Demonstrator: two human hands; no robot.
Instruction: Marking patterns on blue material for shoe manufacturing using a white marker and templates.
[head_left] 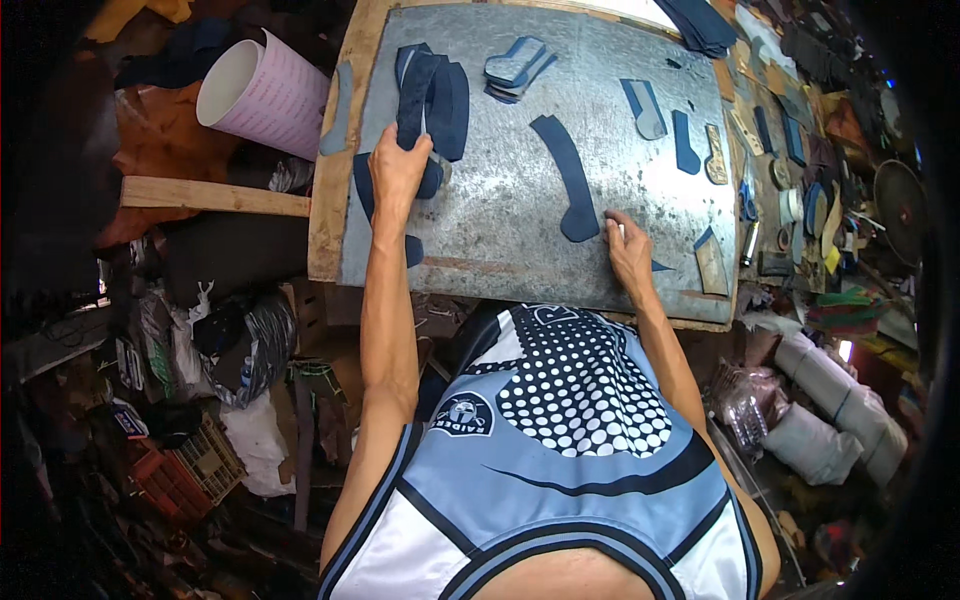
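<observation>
My left hand grips a long dark blue cut piece at the left of a grey metal work board, over a small pile of similar dark blue pieces. My right hand rests near the board's front right, fingers pinched on a small pale object I cannot identify, beside the lower end of a curved dark blue strip. A stack of grey and blue cut shapes lies at the board's far side.
A pink paper roll leans left of the board, above a wooden plank. More cut pieces and small tools crowd the right side. Bags, a red crate and clutter fill the floor at left; rolled fabric lies at right.
</observation>
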